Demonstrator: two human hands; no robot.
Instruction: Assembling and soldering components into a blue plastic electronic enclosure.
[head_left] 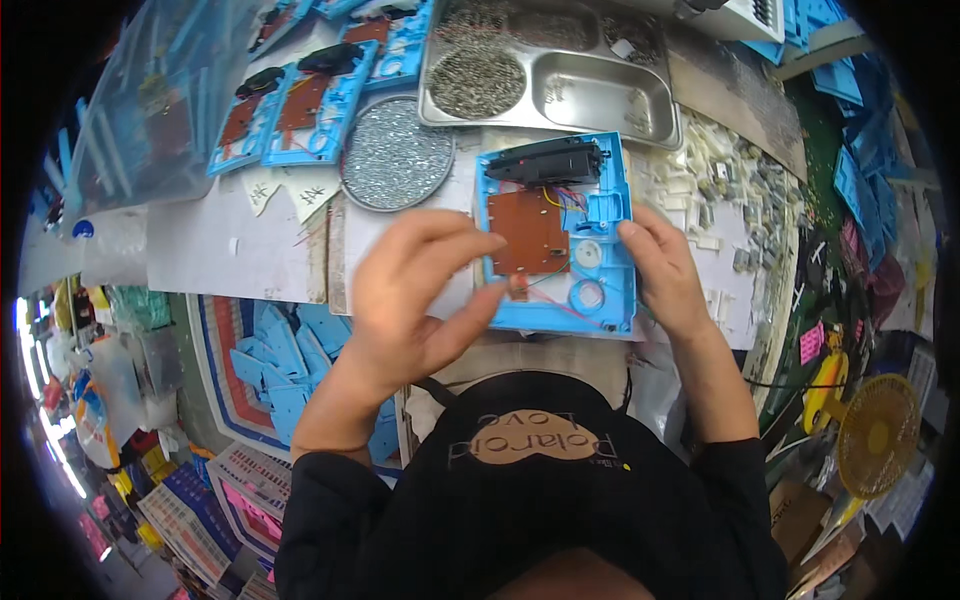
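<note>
Brightly lit over the worktable (195, 265); blown out at the strip lights (66, 462); glinting off the steel compartment tray (590, 98); slightly blurred at the left hand (405, 285); bent toward blackened edges.

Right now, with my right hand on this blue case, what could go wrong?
Thin wires lie exposed inside the blue case; your left hand, close by, might snag one. Your right hand holds just one side, so the case could tilt. A bump might also spill small metal parts from the round tray beyond your left hand.
</note>
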